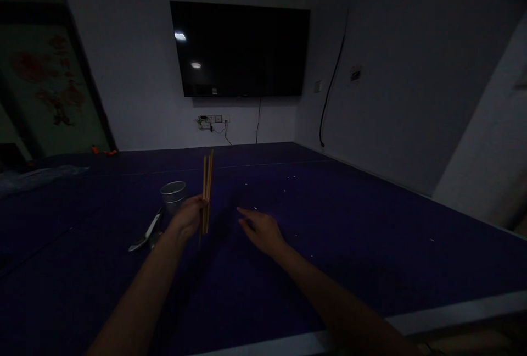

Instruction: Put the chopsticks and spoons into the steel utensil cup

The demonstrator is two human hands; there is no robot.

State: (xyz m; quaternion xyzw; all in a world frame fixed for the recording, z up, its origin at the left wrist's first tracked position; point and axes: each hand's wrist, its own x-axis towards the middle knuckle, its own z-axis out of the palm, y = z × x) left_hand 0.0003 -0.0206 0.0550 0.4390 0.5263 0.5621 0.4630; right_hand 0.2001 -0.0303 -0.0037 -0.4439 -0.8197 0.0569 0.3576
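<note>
Where the surface is nearest: a pale edge (308,342) is seen along the dark purple surface (349,257), and it is crossed at the right.
Light implement: found left of the left hand (189,217), laid aslant, with its farther end directed toward the cup (173,194); its kind cannot be told.
Right hand (263,229): held apart from the sticks (205,216), on their right; the index finger is extended leftward toward them and the thumb is parted from it. Nothing is seen to be gripped.
Left hand: thumb and fingers are pinched about the sticks near the middle of their length.
Sticks: carried in the left hand, left of the right fingertips, with a clear gap between; the left hand is therefore the nearer, being in contact.
Long axis: roughly upright, slightly fanned, the tops leaned a little to the right. Whether the lower ends are rested on the surface cannot be told, nor can the exact count.
Cup: metallic in look, stood upright just beyond and left of the left hand.
White specks (284,190): scattered beyond the right hand.
Far wall: a dark television (242,51) is mounted above the sockets (218,118).
</note>
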